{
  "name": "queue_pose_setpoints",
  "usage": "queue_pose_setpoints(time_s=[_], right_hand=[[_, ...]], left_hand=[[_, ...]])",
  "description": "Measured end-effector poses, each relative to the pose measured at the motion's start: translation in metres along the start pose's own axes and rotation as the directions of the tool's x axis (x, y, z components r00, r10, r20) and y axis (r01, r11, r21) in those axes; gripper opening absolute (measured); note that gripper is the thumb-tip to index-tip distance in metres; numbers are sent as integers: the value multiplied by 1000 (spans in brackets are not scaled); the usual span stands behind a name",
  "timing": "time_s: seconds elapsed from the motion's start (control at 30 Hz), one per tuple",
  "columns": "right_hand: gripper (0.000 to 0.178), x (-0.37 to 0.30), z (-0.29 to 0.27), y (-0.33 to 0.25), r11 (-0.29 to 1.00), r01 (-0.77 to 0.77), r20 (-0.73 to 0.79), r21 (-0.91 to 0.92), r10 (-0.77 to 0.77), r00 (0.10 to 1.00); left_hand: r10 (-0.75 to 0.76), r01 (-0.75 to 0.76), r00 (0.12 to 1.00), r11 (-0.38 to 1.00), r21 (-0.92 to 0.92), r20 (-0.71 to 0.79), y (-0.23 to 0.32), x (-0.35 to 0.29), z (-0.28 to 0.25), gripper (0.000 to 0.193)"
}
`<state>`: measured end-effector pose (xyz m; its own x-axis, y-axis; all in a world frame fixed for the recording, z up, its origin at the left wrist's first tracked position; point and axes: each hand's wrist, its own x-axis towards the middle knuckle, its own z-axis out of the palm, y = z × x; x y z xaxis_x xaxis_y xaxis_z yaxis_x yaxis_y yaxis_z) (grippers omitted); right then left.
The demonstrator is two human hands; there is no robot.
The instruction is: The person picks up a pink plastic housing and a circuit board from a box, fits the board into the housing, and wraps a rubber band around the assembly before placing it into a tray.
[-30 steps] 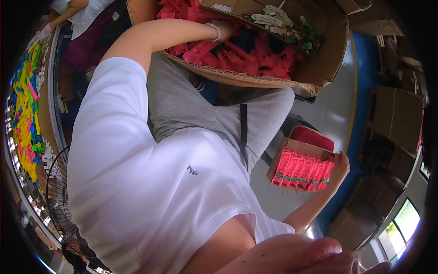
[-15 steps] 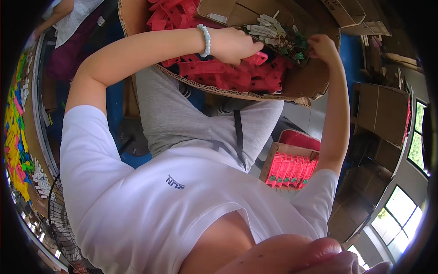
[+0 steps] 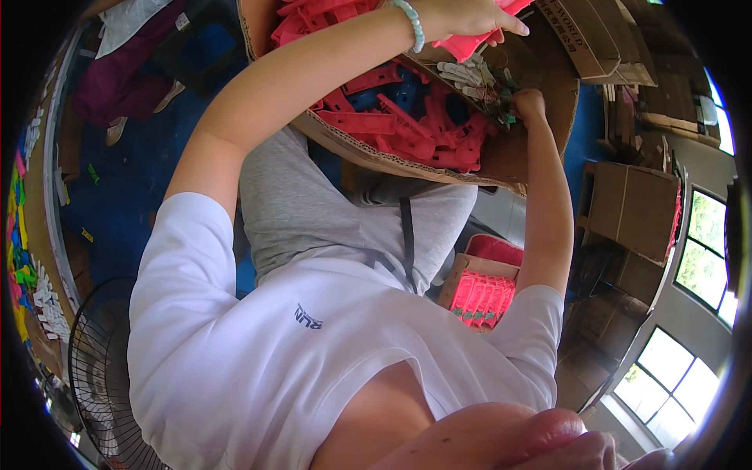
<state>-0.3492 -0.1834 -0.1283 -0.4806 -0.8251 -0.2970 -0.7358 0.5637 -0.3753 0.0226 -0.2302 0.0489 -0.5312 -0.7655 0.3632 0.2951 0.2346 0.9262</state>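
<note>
At the top of the view my left hand (image 3: 474, 19), wearing a pale bead bracelet (image 3: 411, 23), is closed around a red plastic part (image 3: 467, 48), with its index finger stretched out. My right hand (image 3: 529, 103) is curled beside a bundle of small green circuit boards (image 3: 503, 108) with thin wires. Its fingertips are hidden, so what they hold cannot be made out. White plastic strips (image 3: 464, 74) lie attached to or among the wires. Below both hands, many loose red plastic parts (image 3: 415, 129) fill a large cardboard box (image 3: 489, 177).
Beside my leg on the right, a small carton (image 3: 448, 288) holds a row of red parts (image 3: 482, 298) with green boards. Stacked cardboard boxes (image 3: 630, 207) stand at far right. A black fan (image 3: 98, 368) is at left. Another person's purple-clad leg (image 3: 117, 86) shows at upper left.
My left hand has risen up and to the right out of the loose parts, bringing a red plastic part. My right hand has dropped slightly and curled tighter by the circuit boards.
</note>
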Motion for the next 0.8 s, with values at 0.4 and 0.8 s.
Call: queue_pose_setpoints(time_s=[0.4, 0.8], right_hand=[[11, -148, -64, -195, 587, 809, -535, -24, -691, 486], [10, -147, -48, -277, 337, 917, -468, 214, -788, 399]], left_hand=[[200, -162, 968, 958, 235, -150, -16, -38, -36, 46], [240, -248, 947, 969, -9, -213, -27, -22, -74, 48]])
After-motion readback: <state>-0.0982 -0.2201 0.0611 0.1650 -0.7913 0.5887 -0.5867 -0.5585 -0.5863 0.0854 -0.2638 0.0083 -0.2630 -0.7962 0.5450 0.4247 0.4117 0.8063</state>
